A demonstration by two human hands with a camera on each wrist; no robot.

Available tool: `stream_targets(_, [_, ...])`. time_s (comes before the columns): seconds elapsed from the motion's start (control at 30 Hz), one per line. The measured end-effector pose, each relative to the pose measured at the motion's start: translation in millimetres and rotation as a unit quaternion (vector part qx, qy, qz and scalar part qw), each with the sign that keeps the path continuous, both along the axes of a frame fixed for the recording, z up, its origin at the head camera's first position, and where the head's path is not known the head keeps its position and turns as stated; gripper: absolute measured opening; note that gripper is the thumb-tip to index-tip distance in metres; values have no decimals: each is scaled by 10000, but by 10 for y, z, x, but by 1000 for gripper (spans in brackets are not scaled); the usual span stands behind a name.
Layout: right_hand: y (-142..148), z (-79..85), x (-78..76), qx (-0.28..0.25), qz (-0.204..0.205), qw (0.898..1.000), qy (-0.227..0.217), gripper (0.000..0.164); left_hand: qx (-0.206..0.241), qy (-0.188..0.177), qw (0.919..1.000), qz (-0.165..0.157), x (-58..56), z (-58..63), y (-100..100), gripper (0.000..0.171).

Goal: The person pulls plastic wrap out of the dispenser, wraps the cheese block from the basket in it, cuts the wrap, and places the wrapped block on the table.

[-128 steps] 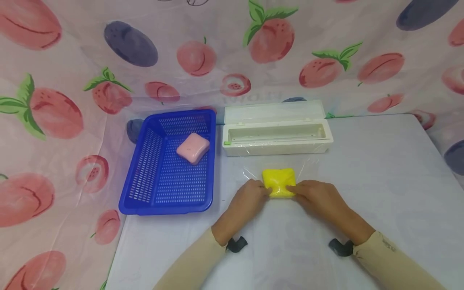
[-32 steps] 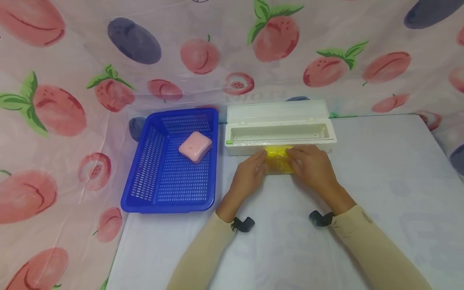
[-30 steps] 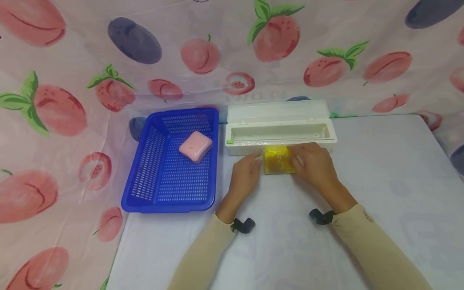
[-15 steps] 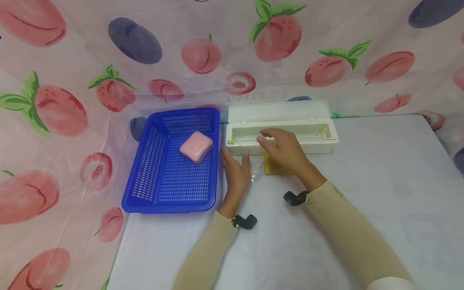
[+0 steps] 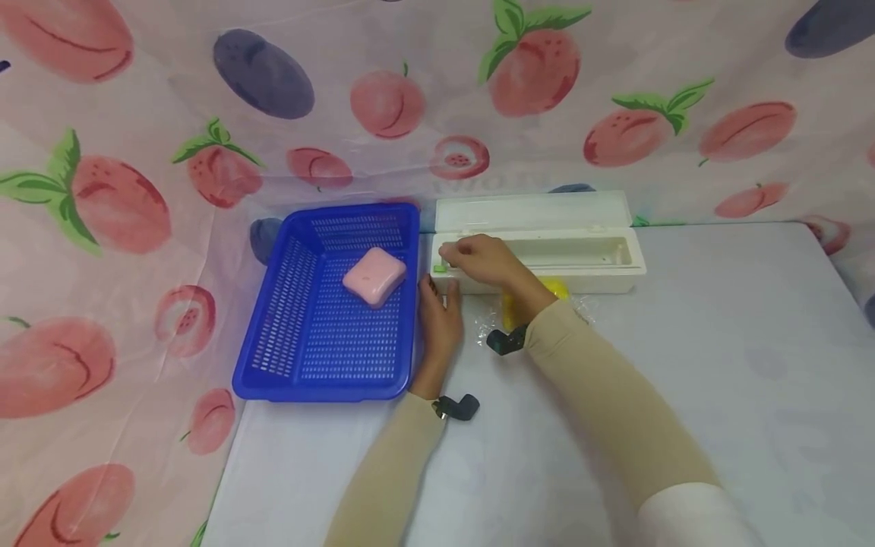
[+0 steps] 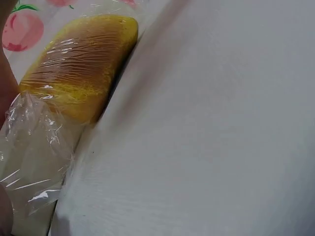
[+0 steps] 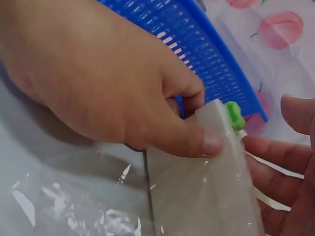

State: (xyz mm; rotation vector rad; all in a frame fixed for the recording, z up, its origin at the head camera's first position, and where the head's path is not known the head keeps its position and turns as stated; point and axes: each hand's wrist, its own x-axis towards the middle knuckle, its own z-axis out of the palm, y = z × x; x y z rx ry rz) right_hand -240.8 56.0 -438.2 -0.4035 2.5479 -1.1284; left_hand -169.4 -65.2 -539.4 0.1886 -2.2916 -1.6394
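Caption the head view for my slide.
Left hand and right hand at an open white box, beside a blue basket holding a pink block.

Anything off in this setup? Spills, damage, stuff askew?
No spill or damage visible. Mildly untidy: clear film sticks out crinkled past the end of the yellow block, not lying flat. The pink block also sits at an angle to the sides of the blue basket.

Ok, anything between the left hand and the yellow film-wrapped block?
Yes: crumpled clear plastic film lies between left hand and yellow block; in the head view, the beige-sleeved right forearm crosses over the block.
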Motion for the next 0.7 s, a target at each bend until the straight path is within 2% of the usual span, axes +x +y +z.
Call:
stream_targets(0.17, [-93,-34,-63,120,-65,9994,-321,50,-125,51,9998,114,-10,-44,-24,49])
stream_targets(0.33, [-124,-45,-79,552,-40,9978,-371,45,-330,-11,9994,135,-15,-54,-31,45])
stream_targets(0.57, [-120,-14,-84,630,-208,9953,-708,45,-156,-147,9998,-5,-5,-45,-17,47])
stream_targets(0.7, [-109,17,-91,691,-278,9939,-815,46,-26,-280,9996,54,-4,-29,-6,48])
